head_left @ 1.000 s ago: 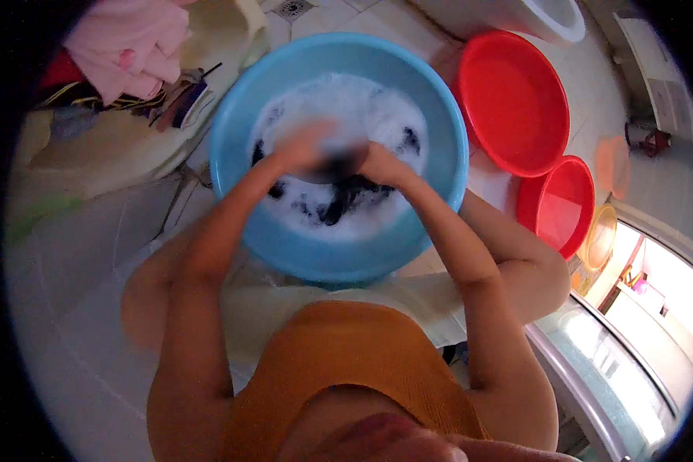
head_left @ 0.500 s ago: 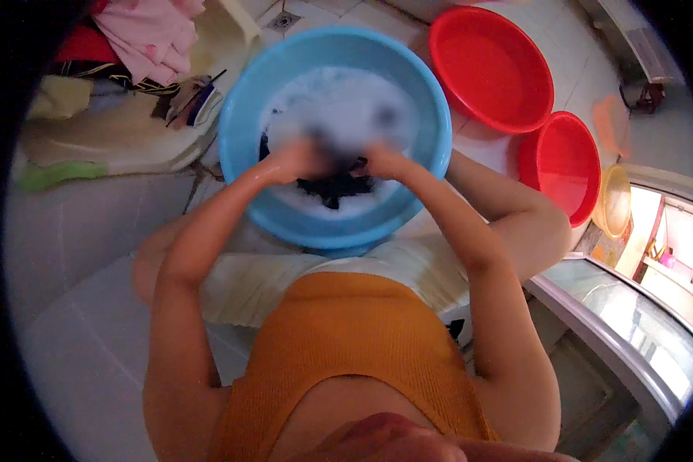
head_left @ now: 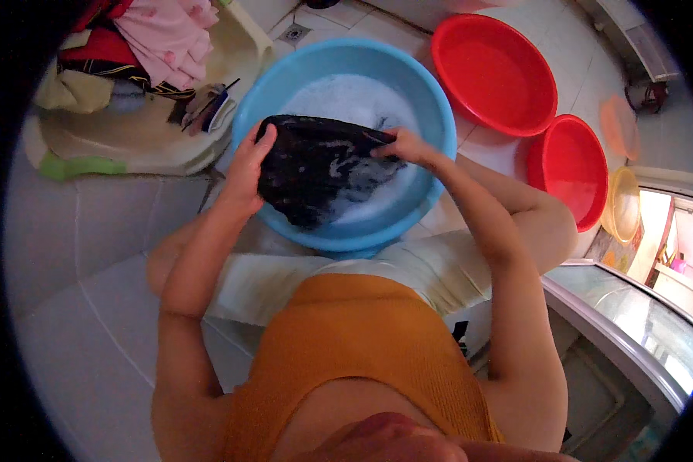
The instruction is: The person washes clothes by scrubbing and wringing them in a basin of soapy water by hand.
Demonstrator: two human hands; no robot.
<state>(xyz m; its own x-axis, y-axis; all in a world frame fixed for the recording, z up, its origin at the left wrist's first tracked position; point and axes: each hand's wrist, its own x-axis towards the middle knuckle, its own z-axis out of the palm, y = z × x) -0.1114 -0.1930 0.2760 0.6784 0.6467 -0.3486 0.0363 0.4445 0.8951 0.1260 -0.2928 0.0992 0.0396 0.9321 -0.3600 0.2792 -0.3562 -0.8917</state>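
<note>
A wet black garment (head_left: 308,165) is stretched between my two hands over the large blue basin (head_left: 339,54). My left hand (head_left: 246,165) grips its left edge, thumb on top. My right hand (head_left: 404,146) pinches its upper right corner. Streaks of suds cling to the cloth, and its lower right part hangs down to the foam. White soapy water (head_left: 350,96) fills the basin. What kind of garment it is I cannot tell.
Two red basins (head_left: 494,73) stand to the right, with a yellow basin (head_left: 622,204) beyond them. At the left, a cream tub (head_left: 131,138) with a green edge holds a pink cloth (head_left: 165,38) and other clothes. A floor drain (head_left: 294,33) lies behind.
The black garment was bunched low in the suds between blurred hands. Now it is lifted and spread out, and my hands have moved farther apart.
</note>
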